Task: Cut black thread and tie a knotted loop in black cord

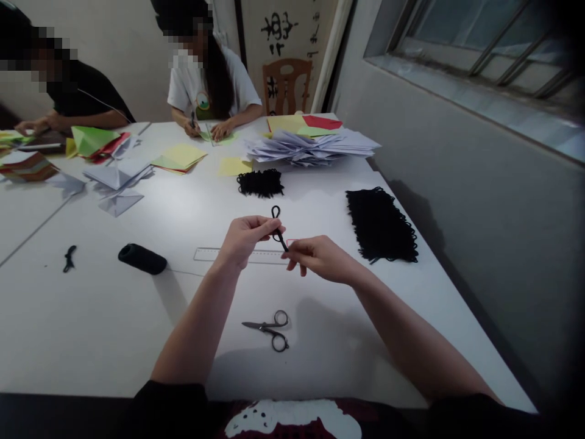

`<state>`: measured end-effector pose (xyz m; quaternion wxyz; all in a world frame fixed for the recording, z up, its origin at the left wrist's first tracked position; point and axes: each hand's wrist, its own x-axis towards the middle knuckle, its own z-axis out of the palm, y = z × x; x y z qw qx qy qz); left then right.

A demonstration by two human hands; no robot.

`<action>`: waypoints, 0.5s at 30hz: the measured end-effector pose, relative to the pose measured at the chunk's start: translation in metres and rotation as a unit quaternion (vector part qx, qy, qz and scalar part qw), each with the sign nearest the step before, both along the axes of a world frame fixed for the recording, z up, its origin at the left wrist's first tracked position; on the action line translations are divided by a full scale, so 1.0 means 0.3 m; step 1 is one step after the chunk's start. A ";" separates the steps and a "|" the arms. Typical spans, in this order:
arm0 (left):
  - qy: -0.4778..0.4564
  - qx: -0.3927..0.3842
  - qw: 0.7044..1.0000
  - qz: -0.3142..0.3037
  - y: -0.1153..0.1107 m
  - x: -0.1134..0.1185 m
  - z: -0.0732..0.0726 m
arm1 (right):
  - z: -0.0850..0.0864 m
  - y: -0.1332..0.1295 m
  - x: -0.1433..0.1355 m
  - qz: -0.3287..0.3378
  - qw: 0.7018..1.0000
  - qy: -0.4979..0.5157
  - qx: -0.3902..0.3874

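Observation:
Between my two hands is a black looped cord (276,212), its loop sticking up past the fingers. My left hand (249,236) pinches it just below the loop. The lower end is gripped by the fingertips of my right hand (315,255). Under the hands a clear ruler (205,254) lies flat, partly covered by them. Nearer to me lie scissors (269,329) with their handles spread. A black thread spool (142,258) rests on its side to the left, a thin thread trailing from it toward the ruler.
Black cord bundles lie ahead (260,183) and at right (382,224). A small black cord piece (69,258) is far left. A stack of folded white paper (311,147) and coloured sheets (180,158) stand farther back. Two people sit across the white table (114,341); a wall is at right.

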<state>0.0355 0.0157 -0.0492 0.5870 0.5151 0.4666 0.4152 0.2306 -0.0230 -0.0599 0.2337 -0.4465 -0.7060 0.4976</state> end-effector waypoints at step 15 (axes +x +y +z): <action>0.050 -0.103 0.966 -0.230 -0.017 0.022 -0.023 | -0.004 0.043 0.030 -0.148 0.981 0.113 -0.054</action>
